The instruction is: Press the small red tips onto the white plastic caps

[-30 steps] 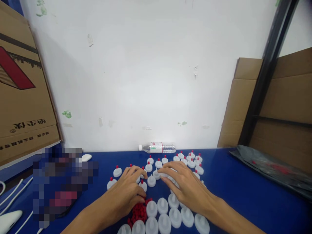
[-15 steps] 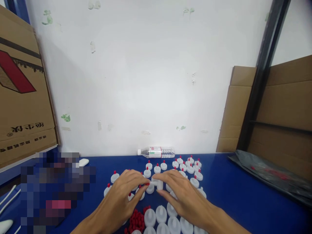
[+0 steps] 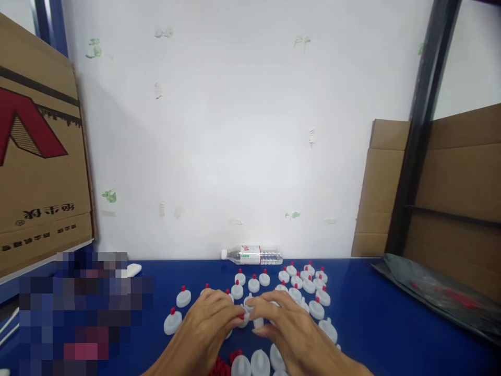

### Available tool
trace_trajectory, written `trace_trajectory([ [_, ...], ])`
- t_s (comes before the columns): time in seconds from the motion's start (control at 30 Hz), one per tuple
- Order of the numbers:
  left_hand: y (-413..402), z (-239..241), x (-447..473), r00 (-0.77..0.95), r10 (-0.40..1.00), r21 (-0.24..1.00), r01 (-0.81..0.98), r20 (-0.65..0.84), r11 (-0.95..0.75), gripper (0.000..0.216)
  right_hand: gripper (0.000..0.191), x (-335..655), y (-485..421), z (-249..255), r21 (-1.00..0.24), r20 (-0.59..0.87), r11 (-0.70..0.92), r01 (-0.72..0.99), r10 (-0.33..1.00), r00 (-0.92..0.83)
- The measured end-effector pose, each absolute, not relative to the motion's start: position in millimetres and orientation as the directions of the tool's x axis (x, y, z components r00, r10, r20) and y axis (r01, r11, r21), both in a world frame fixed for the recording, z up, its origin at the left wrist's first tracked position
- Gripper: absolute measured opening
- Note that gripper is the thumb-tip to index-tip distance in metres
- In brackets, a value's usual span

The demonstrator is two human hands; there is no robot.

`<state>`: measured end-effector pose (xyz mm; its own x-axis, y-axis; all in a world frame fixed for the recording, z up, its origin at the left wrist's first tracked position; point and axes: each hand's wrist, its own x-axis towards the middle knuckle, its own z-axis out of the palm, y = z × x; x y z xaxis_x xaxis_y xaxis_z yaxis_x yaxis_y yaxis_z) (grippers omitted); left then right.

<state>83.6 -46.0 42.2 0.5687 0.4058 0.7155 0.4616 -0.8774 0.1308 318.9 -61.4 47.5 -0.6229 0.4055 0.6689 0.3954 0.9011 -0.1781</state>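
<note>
My right hand [image 3: 291,326] pinches a round white plastic lid with a spout [image 3: 258,322], held on its side with the spout towards my left hand. In the fingertips of my left hand [image 3: 209,321] is a small red cap [image 3: 241,316], brought up against the spout. Whether the cap sits on the spout is hidden by my fingers. Below my hands lie loose red caps [image 3: 221,367] and several uncapped white lids [image 3: 260,363]. Around and beyond them stand many white lids with red caps on their spouts [image 3: 253,283].
A clear water bottle [image 3: 250,255] lies along the wall at the back. Cardboard boxes [image 3: 43,172] stand at left, with more cardboard [image 3: 379,183] at right. A dark plastic bag [image 3: 450,292] rests on the right of the blue table [image 3: 371,324]. Blurred items lie at left.
My hands have come closer together, bringing the red cap to the lid's spout. The camera has tilted up slightly, so the scene sits lower in view.
</note>
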Motion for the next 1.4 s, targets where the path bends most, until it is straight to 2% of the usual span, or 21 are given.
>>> trace_trajectory([
  [0.23, -53.4, 42.1, 88.4, 0.526, 0.500, 0.287, 0.436, 0.689, -0.853, 0.026, 0.035, 317.5, -64.5, 48.2, -0.240, 0.664, 0.890, 0.387, 0.441, -0.604],
  [0.33, -53.6, 37.8, 87.4, 0.490, 0.544, 0.332, 0.455, 0.681, -0.826, 0.020, 0.030, 315.4, -66.7, 50.2, -0.250, 0.655, 0.876, 0.414, 0.467, -0.594],
  [0.47, -52.6, 36.3, 86.2, 0.486, 0.539, 0.292, 0.495, 0.688, -0.818, 0.020, 0.021, 314.2, -69.9, 55.4, -0.189, 0.562, 0.856, 0.481, 0.496, -0.661],
  [0.57, -52.7, 39.3, 85.3, 0.533, 0.551, 0.257, 0.528, 0.642, -0.809, 0.022, 0.026, 316.1, -69.1, 58.2, -0.133, 0.474, 0.830, 0.542, 0.534, -0.701],
  [0.7, -53.7, 41.2, 82.2, 0.581, 0.602, 0.221, 0.593, 0.548, -0.774, 0.032, 0.028, 320.6, -64.4, 58.5, -0.160, 0.436, 0.765, 0.624, 0.622, -0.650],
  [0.9, -53.1, 33.1, 80.2, 0.664, 0.606, 0.094, 0.636, 0.439, -0.766, 0.037, 0.029, 323.4, -64.6, 60.6, -0.205, 0.346, 0.742, 0.639, 0.665, -0.662],
  [1.07, -45.5, 22.3, 81.1, 0.675, 0.568, 0.049, 0.623, 0.471, -0.781, 0.039, 0.033, 329.4, -59.1, 65.2, -0.214, 0.412, 0.725, 0.654, 0.674, -0.613],
  [1.27, -43.9, 25.5, 83.4, 0.656, 0.570, 0.118, 0.599, 0.496, -0.792, 0.031, 0.040, 336.7, -48.1, 65.2, -0.153, 0.460, 0.659, 0.736, 0.707, -0.537],
  [1.4, -47.6, 39.0, 85.0, 0.615, 0.512, 0.163, 0.533, 0.600, -0.830, 0.028, 0.027, 332.0, -56.0, 67.6, -0.203, 0.475, 0.703, 0.682, 0.680, -0.559],
])
